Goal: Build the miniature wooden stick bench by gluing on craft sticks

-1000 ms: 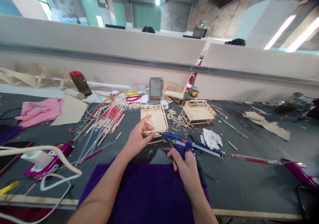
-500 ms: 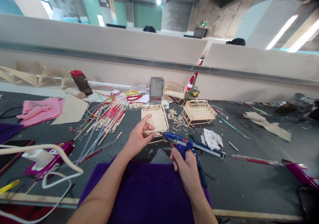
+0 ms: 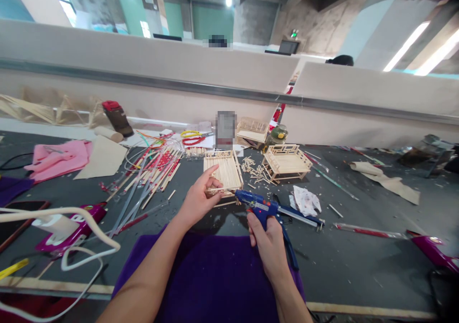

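A small bench-like model of wooden sticks (image 3: 227, 170) rests on the dark table in front of me. My left hand (image 3: 200, 196) is closed at its front edge, thumb and fingers pinching the thin stick rail there. Whether that rail is a separate stick is too small to tell. My right hand (image 3: 267, 234) grips a blue hot glue gun (image 3: 256, 202) by its handle. The gun's nozzle points left and meets the model's front right corner, close to my left fingertips. A clear glue stick sticks out of the gun's back.
Right of the model stand a finished-looking stick bench (image 3: 287, 162) and short stick offcuts (image 3: 254, 171). Bundled sticks (image 3: 161, 165), scissors (image 3: 193, 140) and pink cloth (image 3: 59, 158) lie left. Crumpled paper (image 3: 305, 201) is beyond the gun. A white cable (image 3: 89, 222) loops at front left.
Both hands, the glue gun and the model keep nearly the same places. The whole view has shifted very slightly.
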### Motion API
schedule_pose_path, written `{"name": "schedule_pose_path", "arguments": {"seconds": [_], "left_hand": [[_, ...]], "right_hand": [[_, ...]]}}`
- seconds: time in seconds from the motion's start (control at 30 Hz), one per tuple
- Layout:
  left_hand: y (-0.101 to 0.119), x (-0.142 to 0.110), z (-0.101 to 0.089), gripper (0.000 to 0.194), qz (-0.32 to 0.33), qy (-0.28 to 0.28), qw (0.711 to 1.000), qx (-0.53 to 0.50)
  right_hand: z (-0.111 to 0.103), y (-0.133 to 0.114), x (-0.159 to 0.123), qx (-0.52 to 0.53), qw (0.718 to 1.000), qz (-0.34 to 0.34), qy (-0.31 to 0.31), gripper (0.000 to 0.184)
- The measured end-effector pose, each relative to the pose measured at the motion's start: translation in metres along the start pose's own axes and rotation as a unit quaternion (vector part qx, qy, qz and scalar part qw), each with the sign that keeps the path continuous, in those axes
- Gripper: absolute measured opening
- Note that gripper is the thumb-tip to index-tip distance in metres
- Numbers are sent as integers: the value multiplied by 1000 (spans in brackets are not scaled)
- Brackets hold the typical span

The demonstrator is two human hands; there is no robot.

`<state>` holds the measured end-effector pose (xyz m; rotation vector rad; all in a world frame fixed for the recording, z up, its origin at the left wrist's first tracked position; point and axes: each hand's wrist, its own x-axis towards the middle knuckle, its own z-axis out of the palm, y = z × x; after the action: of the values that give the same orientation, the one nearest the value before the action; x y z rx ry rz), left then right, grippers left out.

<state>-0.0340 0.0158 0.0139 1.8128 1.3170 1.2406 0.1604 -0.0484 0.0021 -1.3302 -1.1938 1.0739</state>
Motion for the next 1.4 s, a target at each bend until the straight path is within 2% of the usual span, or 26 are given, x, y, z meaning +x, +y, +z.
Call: {"name": "schedule_pose_path", "arguments": {"seconds": [0.27,0.43,0.93,1.4], "left_hand": [[0,0,0,70,-3,-3,1000,-14],[0,0,0,71,-9,-5,1000,-11],[-7,0,1,71,5,-4,1000,2],[-9,-1,2,70,-1,6,1000,0]], "right_hand": [[0,0,1,13,1000,0,4,42],[-1,3,1,16,1000,2,-18,42],[0,4,-2,22,1000,-8,-2,40],[-1,-6,-3,0,1000,-10,17,42]]}}
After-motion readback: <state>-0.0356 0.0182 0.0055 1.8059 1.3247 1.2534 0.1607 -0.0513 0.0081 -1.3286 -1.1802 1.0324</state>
